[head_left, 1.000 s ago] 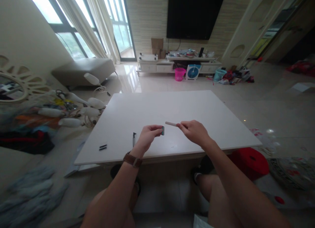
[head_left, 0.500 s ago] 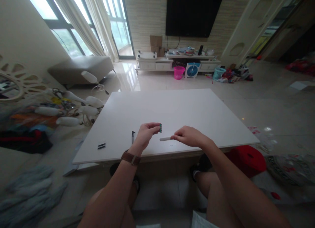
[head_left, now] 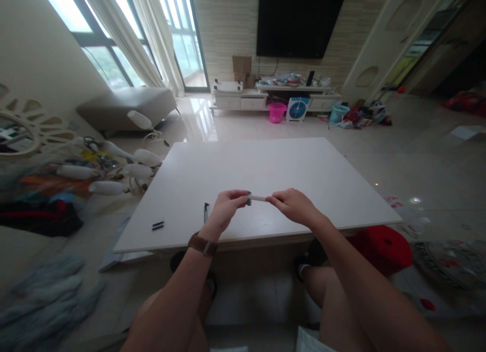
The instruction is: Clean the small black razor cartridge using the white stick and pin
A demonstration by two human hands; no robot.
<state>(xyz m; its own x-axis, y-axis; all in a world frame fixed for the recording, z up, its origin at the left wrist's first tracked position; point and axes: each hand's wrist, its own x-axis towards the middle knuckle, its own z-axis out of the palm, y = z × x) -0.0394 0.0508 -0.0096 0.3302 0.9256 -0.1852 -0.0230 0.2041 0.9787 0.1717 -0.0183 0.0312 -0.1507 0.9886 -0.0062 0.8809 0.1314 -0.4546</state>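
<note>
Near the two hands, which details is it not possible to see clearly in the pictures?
Head view:
Small green rectangular piece: partly covered by the left hand; markings too small.
Flat pale stick: the right hand hides one end; contact with the piece too small to tell.
Thin black-and-silver rod: lower end hidden by the left wrist.

Your table (head_left: 250, 164) is smooth, hard, faint sheen. The stick (head_left: 258, 198) you hold looks matt and smooth, material unclear; the small piece (head_left: 249, 202) you pinch is too tiny to tell. Your wrist strap (head_left: 198, 243) looks like leather. Ahead of you: glossy floor (head_left: 235, 129) tile, smooth leather-like bench (head_left: 125, 105), cloth curtain (head_left: 117, 33), plastic basket (head_left: 276, 114), matt cardboard box (head_left: 242, 64), rough ribbed wall (head_left: 228, 23).
</note>
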